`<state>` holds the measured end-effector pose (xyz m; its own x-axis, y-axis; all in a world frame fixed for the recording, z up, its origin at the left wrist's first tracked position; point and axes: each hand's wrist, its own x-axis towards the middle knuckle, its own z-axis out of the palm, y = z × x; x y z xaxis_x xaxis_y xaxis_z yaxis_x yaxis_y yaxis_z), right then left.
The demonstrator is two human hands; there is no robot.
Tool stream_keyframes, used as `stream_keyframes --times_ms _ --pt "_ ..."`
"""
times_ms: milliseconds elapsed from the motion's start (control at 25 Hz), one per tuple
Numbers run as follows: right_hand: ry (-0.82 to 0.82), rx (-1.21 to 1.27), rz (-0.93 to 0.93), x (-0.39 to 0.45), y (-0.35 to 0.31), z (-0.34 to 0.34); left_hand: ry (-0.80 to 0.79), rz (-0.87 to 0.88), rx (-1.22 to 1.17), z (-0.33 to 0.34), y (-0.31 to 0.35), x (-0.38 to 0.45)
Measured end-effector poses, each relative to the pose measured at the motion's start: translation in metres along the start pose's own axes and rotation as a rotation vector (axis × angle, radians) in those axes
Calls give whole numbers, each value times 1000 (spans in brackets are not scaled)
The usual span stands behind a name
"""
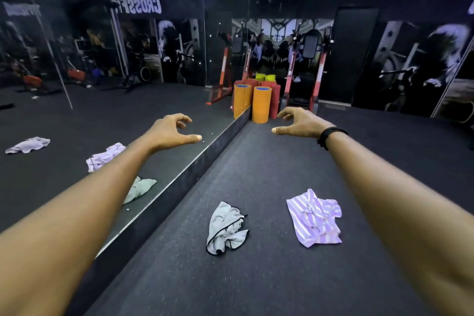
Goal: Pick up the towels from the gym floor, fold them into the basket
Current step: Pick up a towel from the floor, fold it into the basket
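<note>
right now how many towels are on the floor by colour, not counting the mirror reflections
Grey towel with dark edging: 1
Purple and white striped towel: 1
Total: 2 towels on the real floor. The other crumpled cloths at left are seen in the wall mirror.

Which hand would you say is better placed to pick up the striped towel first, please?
Probably the right hand. The striped towel lies crumpled on the floor just inside the right forearm, while the left hand is over by the mirror, beyond the grey towel. Both hands hold nothing.
</note>
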<state>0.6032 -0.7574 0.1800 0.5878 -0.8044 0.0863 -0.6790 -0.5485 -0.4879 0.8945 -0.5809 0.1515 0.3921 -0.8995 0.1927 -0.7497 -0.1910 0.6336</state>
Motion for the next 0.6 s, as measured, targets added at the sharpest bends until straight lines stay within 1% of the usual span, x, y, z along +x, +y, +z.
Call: stream_keyframes --times_ms 200,360,600 --pt "-31 -10 28 98 37 17 -40 -6 -3 35 -31 101" --pt "-31 -16 45 200 63 33 -44 -4 -40 59 -63 211" --pt "-52 -23 117 346 99 49 -95 -23 -68 91 -94 369"
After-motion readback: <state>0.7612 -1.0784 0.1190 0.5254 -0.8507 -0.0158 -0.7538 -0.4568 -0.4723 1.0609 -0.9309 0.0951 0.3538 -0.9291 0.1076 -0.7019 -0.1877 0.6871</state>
